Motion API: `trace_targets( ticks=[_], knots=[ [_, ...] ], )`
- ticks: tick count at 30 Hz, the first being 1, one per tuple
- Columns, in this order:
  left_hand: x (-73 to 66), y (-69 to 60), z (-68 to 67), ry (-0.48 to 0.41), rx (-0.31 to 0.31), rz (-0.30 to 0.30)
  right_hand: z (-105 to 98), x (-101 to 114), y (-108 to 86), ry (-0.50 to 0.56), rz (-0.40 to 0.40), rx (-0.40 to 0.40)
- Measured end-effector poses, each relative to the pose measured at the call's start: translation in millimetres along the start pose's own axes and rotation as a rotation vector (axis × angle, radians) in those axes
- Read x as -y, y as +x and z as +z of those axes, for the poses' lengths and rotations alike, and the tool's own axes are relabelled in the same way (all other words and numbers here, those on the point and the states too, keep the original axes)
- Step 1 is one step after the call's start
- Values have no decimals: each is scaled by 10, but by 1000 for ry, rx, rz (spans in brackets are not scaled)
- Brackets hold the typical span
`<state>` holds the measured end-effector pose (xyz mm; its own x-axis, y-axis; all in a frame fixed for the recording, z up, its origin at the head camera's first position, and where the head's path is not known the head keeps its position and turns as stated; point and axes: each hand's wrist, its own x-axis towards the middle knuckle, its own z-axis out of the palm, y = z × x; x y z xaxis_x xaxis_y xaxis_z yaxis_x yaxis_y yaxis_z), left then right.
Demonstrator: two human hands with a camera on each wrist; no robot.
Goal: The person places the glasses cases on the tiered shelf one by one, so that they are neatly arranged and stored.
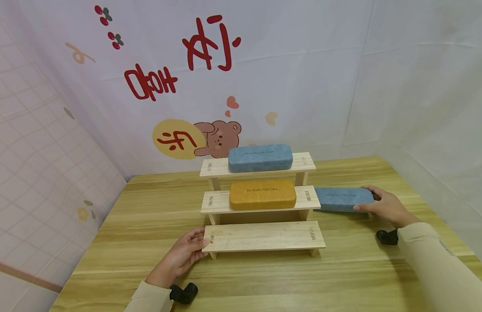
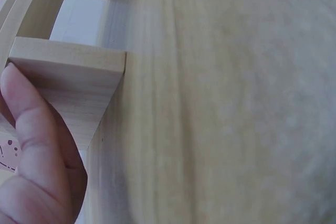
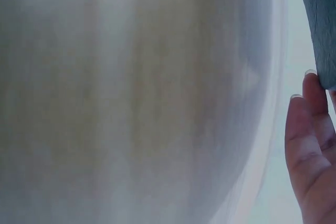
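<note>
My right hand point(image 1: 389, 207) grips the right end of a blue glasses case point(image 1: 342, 199), thumb on the near side and fingers on the far side. In the right wrist view, part of this case point(image 3: 319, 24) shows at the upper right above the fingertips. The case's left end is hidden behind a three-step wooden display stand point(image 1: 260, 237). With my left hand point(image 1: 182, 256) I hold the left end of the stand's lowest step. A yellow glasses case point(image 1: 263, 197) lies on the middle step, and a second blue glasses case point(image 1: 260, 159) on the top one.
The stand is on a wood-grain table point(image 1: 264, 284). Behind it hangs a white cloth backdrop point(image 1: 303, 95) with red characters and a printed bear. A black wrist mount point(image 1: 386, 237) is worn at the right cuff, another point(image 1: 184, 293) at the left.
</note>
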<state>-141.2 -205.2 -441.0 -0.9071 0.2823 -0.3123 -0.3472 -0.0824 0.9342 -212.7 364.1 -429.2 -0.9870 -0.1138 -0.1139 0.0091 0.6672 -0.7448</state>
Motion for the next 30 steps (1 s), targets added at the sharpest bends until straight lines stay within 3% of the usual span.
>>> trace_targets(
  ticks=[21, 24, 30],
  knots=[
    [0, -21, 8, 1, 5, 5, -169, -2, -424, 59, -11, -142],
    [17, -9, -1, -3, 10, 16, -185, 8, -498, 41, -7, -168],
    [62, -15, -28, -34, 79, 89, -179, 69, -639, 85, -3, -200]
  ],
)
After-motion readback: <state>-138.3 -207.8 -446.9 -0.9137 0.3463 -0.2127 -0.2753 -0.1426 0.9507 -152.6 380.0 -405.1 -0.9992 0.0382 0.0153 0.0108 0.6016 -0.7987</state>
